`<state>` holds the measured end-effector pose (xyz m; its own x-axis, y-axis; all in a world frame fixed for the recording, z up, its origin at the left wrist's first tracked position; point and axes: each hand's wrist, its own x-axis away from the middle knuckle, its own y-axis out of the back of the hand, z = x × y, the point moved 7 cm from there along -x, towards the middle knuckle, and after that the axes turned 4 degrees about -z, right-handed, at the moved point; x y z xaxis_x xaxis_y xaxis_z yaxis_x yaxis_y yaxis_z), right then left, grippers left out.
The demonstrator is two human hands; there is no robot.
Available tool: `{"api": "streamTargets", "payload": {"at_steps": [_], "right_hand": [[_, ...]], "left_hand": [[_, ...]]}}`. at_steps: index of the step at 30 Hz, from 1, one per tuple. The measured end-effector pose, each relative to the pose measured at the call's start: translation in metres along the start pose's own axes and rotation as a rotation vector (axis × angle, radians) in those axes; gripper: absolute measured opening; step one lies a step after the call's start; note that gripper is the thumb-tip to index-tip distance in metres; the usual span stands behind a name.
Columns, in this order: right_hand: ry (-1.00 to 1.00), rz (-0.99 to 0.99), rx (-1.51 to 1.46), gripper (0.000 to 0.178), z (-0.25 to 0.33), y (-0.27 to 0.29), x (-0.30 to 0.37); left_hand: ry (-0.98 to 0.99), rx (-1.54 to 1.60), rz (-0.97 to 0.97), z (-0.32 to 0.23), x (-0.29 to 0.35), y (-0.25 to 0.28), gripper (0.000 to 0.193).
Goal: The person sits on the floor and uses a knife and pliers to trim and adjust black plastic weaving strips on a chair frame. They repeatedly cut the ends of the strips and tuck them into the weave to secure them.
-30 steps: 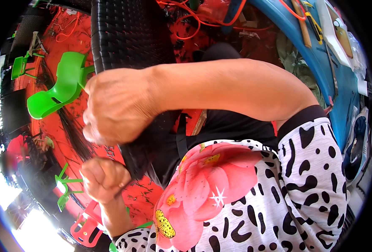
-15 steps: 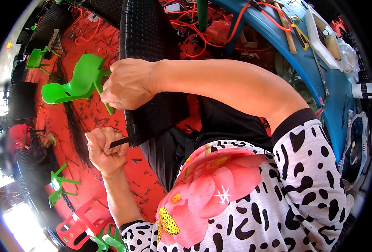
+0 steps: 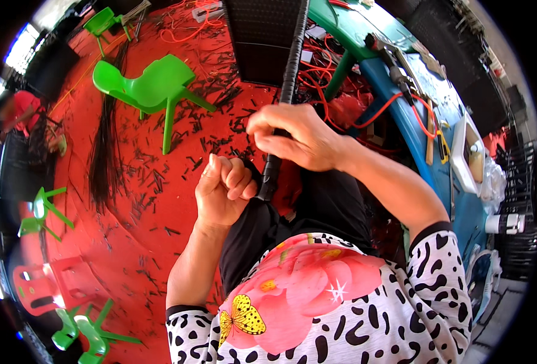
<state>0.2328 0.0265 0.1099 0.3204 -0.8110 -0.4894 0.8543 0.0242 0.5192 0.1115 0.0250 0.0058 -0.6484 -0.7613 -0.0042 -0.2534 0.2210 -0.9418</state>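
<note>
Over the lap (image 3: 244, 239), the left hand (image 3: 223, 189) keeps a clenched grip just beside the near end of a glossy black bar (image 3: 291, 73), ribbed with wrapping. The right hand (image 3: 299, 136) curls across it, grip unclear. Beyond, the bar edges a dark panel (image 3: 259, 39).

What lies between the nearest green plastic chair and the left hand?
In the head view, short thin black scraps lie scattered over the red floor between the nearest green plastic chair and the left hand.
</note>
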Motion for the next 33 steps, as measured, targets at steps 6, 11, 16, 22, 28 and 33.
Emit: {"api": "streamTargets", "payload": {"at_steps": [6, 11, 16, 22, 28, 33], "right_hand": [[0.046, 0.197, 0.074, 0.028, 0.030, -0.017, 0.015], [0.092, 0.300, 0.336, 0.045, 0.045, -0.038, 0.012], [0.074, 0.389, 0.426, 0.041, 0.040, -0.046, 0.010], [-0.049, 0.473, 0.476, 0.039, 0.039, -0.052, 0.002], [-0.151, 0.718, 0.481, 0.035, 0.027, -0.072, -0.010], [-0.223, 0.710, 0.261, 0.029, 0.016, -0.072, -0.008]], "left_hand": [[-0.048, -0.054, -0.087, 0.009, 0.001, 0.038, 0.038], [-0.135, -0.180, -0.162, 0.008, 0.009, 0.048, 0.038], [-0.182, -0.242, -0.161, 0.005, 0.015, 0.057, 0.036], [-0.170, -0.112, -0.098, 0.004, 0.023, 0.051, 0.027], [-0.276, -0.204, -0.050, -0.031, 0.036, 0.027, 0.023], [-0.238, -0.270, -0.130, -0.017, 0.036, 0.046, 0.023]]}}
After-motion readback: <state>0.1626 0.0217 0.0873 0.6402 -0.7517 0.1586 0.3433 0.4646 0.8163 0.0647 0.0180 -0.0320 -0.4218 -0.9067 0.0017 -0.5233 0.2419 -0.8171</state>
